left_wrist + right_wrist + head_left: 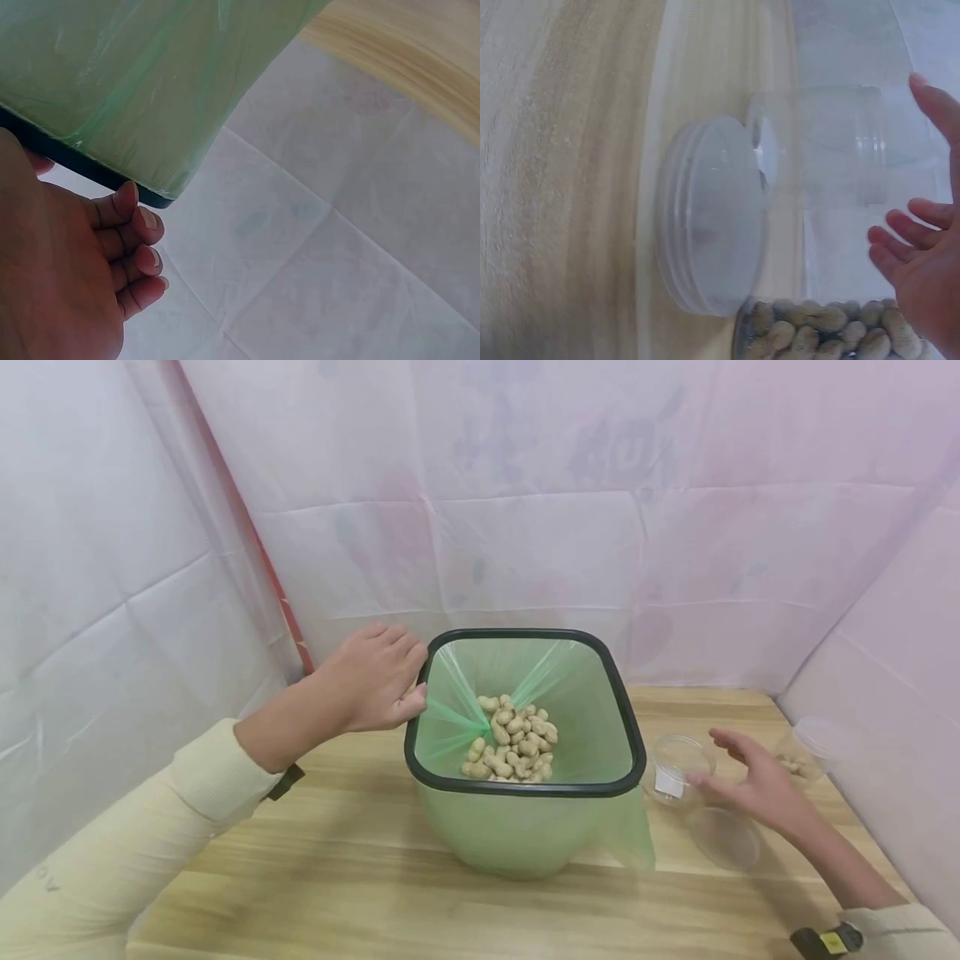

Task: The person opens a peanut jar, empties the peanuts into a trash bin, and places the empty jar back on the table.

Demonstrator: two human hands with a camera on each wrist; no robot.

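A green bin (pixel 517 827) with a black rim (pixel 633 752) stands on the wooden counter (pixel 337 877), lined with a thin green plastic bag (pixel 525 668) whose edge hangs out over the front right side; a heap of peanuts in their shells (pixel 513 739) lies at the bottom of the bag, filling only a small part of it. The left hand (pixel 371 681) rests against the bin's left rear corner, fingers curled loosely with their tips touching the black rim; the left wrist view shows the fingertips (pixel 139 217) just under that rim, not closed round it. To the right of the bin stands a clear plastic jar (pixel 678 768) with nothing visible inside, a white label on its side; a clear lid (pixel 723 835) lies flat on the counter just in front of it. A second clear jar (pixel 806 752) stands further right near the wall, holding peanuts in its lower part. The right hand (pixel 753 777) hovers between the two jars, fingers spread and relaxed, gripping nothing; whether a fingertip touches the empty-looking jar I cannot tell.
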